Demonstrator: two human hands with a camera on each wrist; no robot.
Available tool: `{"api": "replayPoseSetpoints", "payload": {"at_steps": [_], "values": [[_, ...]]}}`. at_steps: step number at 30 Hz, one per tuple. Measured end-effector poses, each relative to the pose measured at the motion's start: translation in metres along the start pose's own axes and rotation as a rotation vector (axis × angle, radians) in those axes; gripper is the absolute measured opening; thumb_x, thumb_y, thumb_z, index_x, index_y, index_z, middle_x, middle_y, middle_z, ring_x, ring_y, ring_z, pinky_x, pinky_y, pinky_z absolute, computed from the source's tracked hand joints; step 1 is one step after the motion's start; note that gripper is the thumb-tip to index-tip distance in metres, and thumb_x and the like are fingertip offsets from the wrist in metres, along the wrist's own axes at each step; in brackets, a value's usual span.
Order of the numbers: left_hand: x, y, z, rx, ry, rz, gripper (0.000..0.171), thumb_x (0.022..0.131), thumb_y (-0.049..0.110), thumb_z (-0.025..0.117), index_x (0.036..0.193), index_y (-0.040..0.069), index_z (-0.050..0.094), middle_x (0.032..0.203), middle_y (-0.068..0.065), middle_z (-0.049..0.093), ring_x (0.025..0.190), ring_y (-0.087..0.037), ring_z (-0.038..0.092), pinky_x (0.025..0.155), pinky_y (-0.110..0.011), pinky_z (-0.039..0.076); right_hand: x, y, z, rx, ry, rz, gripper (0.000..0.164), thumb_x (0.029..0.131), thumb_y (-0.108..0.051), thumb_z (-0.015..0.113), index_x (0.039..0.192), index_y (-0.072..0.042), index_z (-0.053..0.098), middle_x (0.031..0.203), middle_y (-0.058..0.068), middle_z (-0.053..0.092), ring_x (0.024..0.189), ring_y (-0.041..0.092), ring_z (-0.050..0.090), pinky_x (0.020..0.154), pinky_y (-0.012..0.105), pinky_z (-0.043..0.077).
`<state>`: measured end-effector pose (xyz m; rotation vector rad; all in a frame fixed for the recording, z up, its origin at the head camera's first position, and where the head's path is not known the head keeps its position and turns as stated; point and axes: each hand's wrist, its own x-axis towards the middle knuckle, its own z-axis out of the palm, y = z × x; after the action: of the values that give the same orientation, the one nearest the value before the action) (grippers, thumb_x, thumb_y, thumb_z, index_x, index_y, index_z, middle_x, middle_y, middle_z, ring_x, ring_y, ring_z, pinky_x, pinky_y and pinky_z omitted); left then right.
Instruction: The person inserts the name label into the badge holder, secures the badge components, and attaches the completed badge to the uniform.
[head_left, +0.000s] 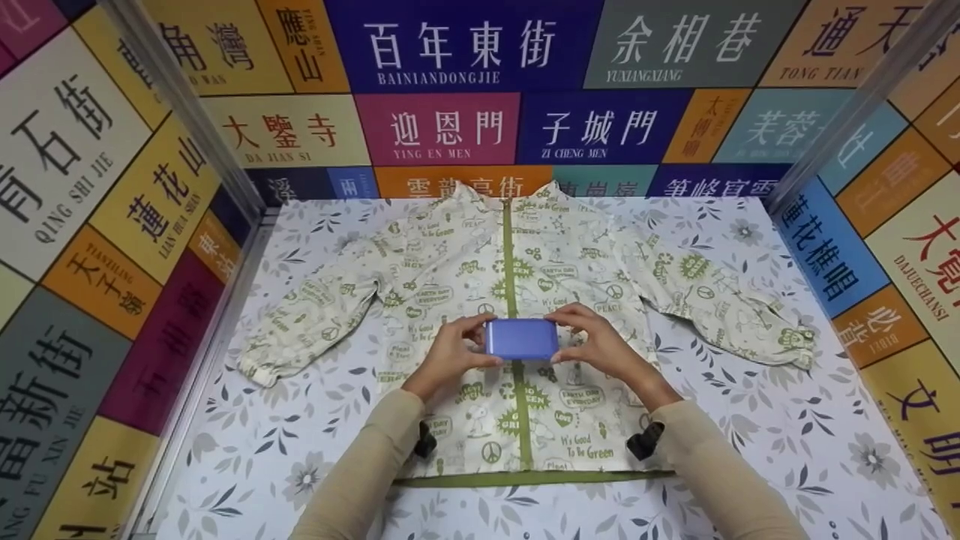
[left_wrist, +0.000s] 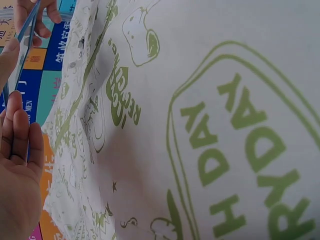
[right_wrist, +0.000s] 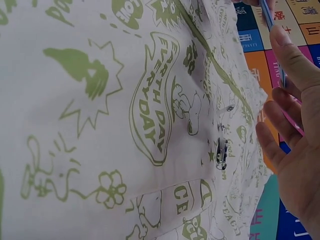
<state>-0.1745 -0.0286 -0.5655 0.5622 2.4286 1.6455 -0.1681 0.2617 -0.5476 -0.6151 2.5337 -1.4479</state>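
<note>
A flat blue rectangular object with rounded corners (head_left: pixel 521 339) is held level above a jacket, its kind unclear. My left hand (head_left: pixel 455 349) pinches its left end between thumb and fingers. At the right end my right hand (head_left: pixel 596 345) does the same. Beneath them a cream jacket with green print (head_left: pixel 442 300) lies spread front up, a green strip (head_left: pixel 508 262) down its middle. In the left wrist view the object's thin blue edge (left_wrist: pixel 26 37) shows between the fingers. A small shiny metal piece (right_wrist: pixel 221 154) sits on the jacket in the right wrist view.
The jacket's sleeves (head_left: pixel 311 326) spread to both sides on a table with a leaf-patterned cover (head_left: pixel 247 465). Panels with colourful street-name signs (head_left: pixel 465 45) stand at the back and both sides. A small black device (head_left: pixel 645 441) is at each wrist.
</note>
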Motion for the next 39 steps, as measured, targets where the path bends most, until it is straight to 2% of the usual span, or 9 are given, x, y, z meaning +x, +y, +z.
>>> {"api": "replayPoseSetpoints", "payload": {"at_steps": [9, 15, 19, 24, 29, 32, 34, 37, 39], "values": [[0.000, -0.001, 0.003, -0.007, 0.003, -0.023, 0.076, 0.071, 0.017, 0.090, 0.138, 0.004, 0.057, 0.099, -0.011, 0.066, 0.086, -0.016, 0.062, 0.080, -0.032, 0.056, 0.002, -0.003, 0.002, -0.017, -0.008, -0.016, 0.069, 0.073, -0.018, 0.086, 0.137, -0.009, 0.059, 0.132, 0.008, 0.055, 0.129, 0.037, 0.053, 0.103, 0.059, 0.046], [0.000, 0.000, 0.001, 0.010, 0.003, -0.048, 0.076, 0.073, 0.018, 0.089, 0.141, 0.006, 0.055, 0.100, -0.010, 0.066, 0.086, -0.016, 0.062, 0.077, -0.031, 0.056, 0.002, -0.004, 0.000, -0.054, 0.002, -0.048, 0.070, 0.076, -0.022, 0.084, 0.139, -0.008, 0.057, 0.133, 0.010, 0.058, 0.124, 0.038, 0.055, 0.098, 0.059, 0.048], [-0.001, 0.000, 0.000, 0.035, -0.011, -0.044, 0.078, 0.076, 0.021, 0.086, 0.143, 0.004, 0.051, 0.101, -0.010, 0.066, 0.087, -0.016, 0.062, 0.079, -0.031, 0.056, 0.001, -0.004, -0.002, -0.074, 0.020, -0.062, 0.070, 0.077, -0.027, 0.083, 0.140, -0.012, 0.057, 0.134, 0.010, 0.060, 0.121, 0.037, 0.056, 0.098, 0.058, 0.049], [-0.002, -0.002, 0.000, 0.019, -0.013, -0.027, 0.075, 0.079, 0.020, 0.084, 0.143, 0.001, 0.050, 0.099, -0.012, 0.068, 0.089, -0.018, 0.064, 0.084, -0.037, 0.058, 0.001, -0.004, -0.004, -0.054, 0.035, -0.040, 0.065, 0.079, -0.030, 0.082, 0.139, -0.020, 0.059, 0.135, 0.007, 0.062, 0.121, 0.036, 0.056, 0.100, 0.057, 0.048], [-0.003, -0.002, 0.001, -0.028, -0.005, -0.019, 0.060, 0.083, 0.017, 0.080, 0.136, 0.002, 0.058, 0.099, -0.012, 0.072, 0.089, -0.019, 0.067, 0.083, -0.036, 0.058, 0.005, -0.008, -0.003, 0.025, 0.091, 0.008, 0.053, 0.081, -0.032, 0.080, 0.131, -0.024, 0.065, 0.130, 0.004, 0.065, 0.118, 0.033, 0.059, 0.101, 0.058, 0.047], [-0.003, -0.002, 0.002, -0.083, 0.015, -0.026, 0.048, 0.086, 0.020, 0.077, 0.130, 0.007, 0.065, 0.101, -0.013, 0.075, 0.090, -0.022, 0.070, 0.080, -0.037, 0.060, 0.009, -0.010, -0.002, 0.077, 0.138, 0.046, 0.045, 0.083, -0.030, 0.079, 0.126, -0.024, 0.068, 0.125, 0.004, 0.068, 0.112, 0.026, 0.062, 0.097, 0.050, 0.050], [-0.004, -0.003, 0.004, -0.148, 0.029, -0.038, 0.038, 0.090, 0.022, 0.072, 0.126, 0.009, 0.068, 0.102, -0.016, 0.075, 0.091, -0.027, 0.071, 0.081, -0.040, 0.060, 0.012, -0.011, -0.001, 0.118, 0.171, 0.061, 0.040, 0.085, -0.026, 0.077, 0.124, -0.018, 0.070, 0.121, 0.009, 0.070, 0.107, 0.022, 0.064, 0.094, 0.040, 0.053], [-0.004, -0.003, 0.007, -0.233, 0.042, -0.035, 0.030, 0.098, 0.022, 0.062, 0.118, 0.003, 0.071, 0.100, -0.023, 0.074, 0.093, -0.038, 0.071, 0.086, -0.049, 0.058, 0.018, -0.012, -0.001, 0.183, 0.221, 0.069, 0.033, 0.090, -0.019, 0.073, 0.120, -0.008, 0.071, 0.113, 0.017, 0.071, 0.097, 0.015, 0.067, 0.085, 0.027, 0.057], [-0.004, -0.004, 0.009, -0.286, 0.035, -0.035, 0.032, 0.102, 0.020, 0.055, 0.113, -0.004, 0.071, 0.099, -0.027, 0.073, 0.095, -0.045, 0.068, 0.090, -0.054, 0.056, 0.021, -0.013, -0.001, 0.250, 0.254, 0.077, 0.028, 0.091, -0.015, 0.071, 0.116, -0.003, 0.072, 0.107, 0.020, 0.072, 0.091, 0.013, 0.068, 0.080, 0.023, 0.057]]}}
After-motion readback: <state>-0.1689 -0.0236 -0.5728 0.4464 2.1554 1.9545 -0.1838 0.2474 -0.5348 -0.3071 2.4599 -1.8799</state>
